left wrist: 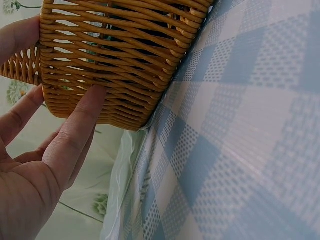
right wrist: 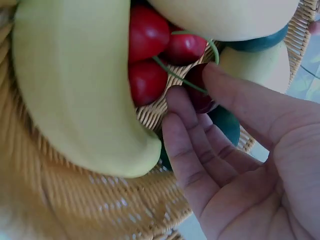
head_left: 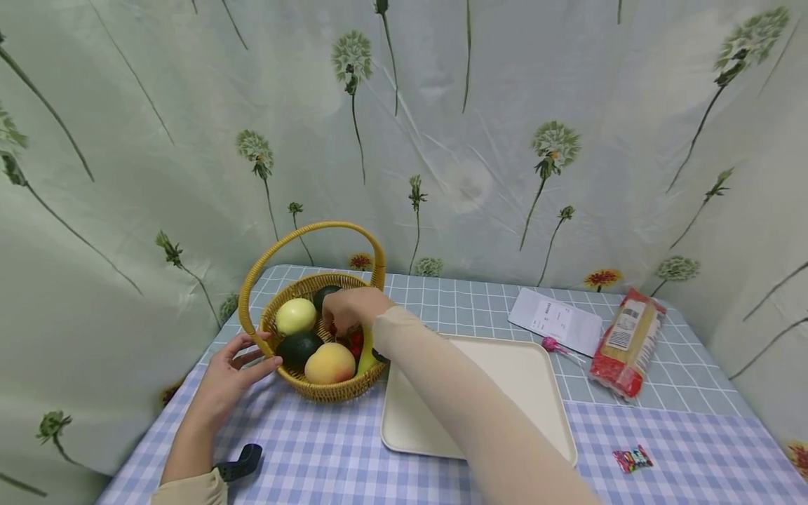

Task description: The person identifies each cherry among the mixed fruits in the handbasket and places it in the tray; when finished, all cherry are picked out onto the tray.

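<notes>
A woven basket point(head_left: 328, 394) with a tall arched handle stands at the left of the table. My left hand point(head_left: 236, 368) is at its near left side, spread fingers touching the rim and wall point(left wrist: 115, 65). Inside the basket, my right hand point(head_left: 356, 308) pinches a dark red cherry point(right wrist: 197, 92) between thumb and fingertips. Red cherries point(right wrist: 149, 32) with green stems lie between it and a banana point(right wrist: 75, 90). Around them are a peach point(head_left: 330, 363), a pale yellow-green round fruit point(head_left: 296, 317) and dark green fruits point(head_left: 299, 348).
Right of the basket lies a cream tray point(head_left: 505, 372), partly under my right forearm. Beyond it are a white labelled packet point(head_left: 555, 321), a pink lollipop point(head_left: 550, 344) and a red-ended pasta bag point(head_left: 628, 344). A small wrapped candy point(head_left: 633, 459) lies at the front right.
</notes>
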Motion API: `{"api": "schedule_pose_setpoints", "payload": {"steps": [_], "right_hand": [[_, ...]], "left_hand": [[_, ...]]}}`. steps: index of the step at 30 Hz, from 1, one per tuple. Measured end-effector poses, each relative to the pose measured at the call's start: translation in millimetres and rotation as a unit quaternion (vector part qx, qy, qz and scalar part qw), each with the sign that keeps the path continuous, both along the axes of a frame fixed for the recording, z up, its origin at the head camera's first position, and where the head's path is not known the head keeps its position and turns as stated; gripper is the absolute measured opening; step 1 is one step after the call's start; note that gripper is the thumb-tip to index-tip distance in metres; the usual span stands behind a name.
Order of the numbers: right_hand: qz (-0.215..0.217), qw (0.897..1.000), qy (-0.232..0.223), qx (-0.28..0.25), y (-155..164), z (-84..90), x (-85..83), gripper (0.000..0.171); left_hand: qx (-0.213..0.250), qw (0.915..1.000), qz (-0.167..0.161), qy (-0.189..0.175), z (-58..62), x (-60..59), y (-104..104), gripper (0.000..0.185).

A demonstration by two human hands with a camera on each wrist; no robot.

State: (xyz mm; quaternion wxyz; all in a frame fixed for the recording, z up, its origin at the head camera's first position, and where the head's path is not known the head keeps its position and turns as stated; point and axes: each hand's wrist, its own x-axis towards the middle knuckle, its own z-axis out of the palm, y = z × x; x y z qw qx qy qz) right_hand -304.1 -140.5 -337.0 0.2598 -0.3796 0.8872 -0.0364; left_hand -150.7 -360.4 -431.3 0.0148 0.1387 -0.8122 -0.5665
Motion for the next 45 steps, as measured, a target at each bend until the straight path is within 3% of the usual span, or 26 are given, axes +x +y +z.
{"api": "schedule_pose_setpoints", "payload": {"steps": [7,17,22,32,39,45], "right_hand": [[0.049,0.998,0.013,-0.032,11.0,-2.7,-9.4,0.028],[0.06,0.996,0.036,-0.05,24.1,-4.5,-16.2,0.023],[0.059,0.995,0.023,-0.074,34.3,-2.7,-16.9,0.024],[0.081,0.986,0.03,-0.142,59.3,2.3,-21.1,0.026],[0.103,0.981,0.035,-0.163,79.4,0.3,-24.0,0.026],[0.084,0.978,0.024,-0.189,95.8,1.6,-23.7,0.018]], "left_hand": [[-0.032,0.9994,-0.008,0.013,1.8,1.6,-0.6,0.057],[-0.021,0.9997,-0.006,0.008,0.1,1.2,-1.3,0.055],[-0.024,0.9997,-0.006,0.006,1.6,1.6,0.1,0.058],[-0.035,0.9994,-0.005,0.003,2.1,2.7,2.8,0.062],[-0.031,0.9995,-0.006,0.003,1.6,1.3,2.7,0.061],[-0.028,0.9996,-0.005,0.0,2.1,1.6,1.7,0.061]]}}
